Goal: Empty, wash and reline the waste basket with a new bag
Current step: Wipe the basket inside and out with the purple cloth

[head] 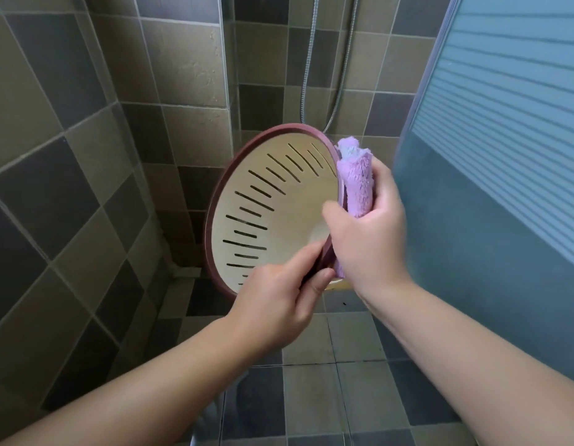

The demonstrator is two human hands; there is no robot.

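Observation:
A cream waste basket (273, 201) with slotted walls and a maroon rim is held up on its side, its mouth facing me. My left hand (279, 300) grips the lower rim, fingers curled over the edge. My right hand (369, 239) holds a folded purple cloth (356, 181) wrapped over the basket's right rim. No bag is in the basket.
Brown and grey tiled walls stand left and behind, close by. A metal shower hose (340, 75) hangs on the back wall. A frosted blue glass door (504, 156) closes in the right side. Tiled floor (337, 381) lies below.

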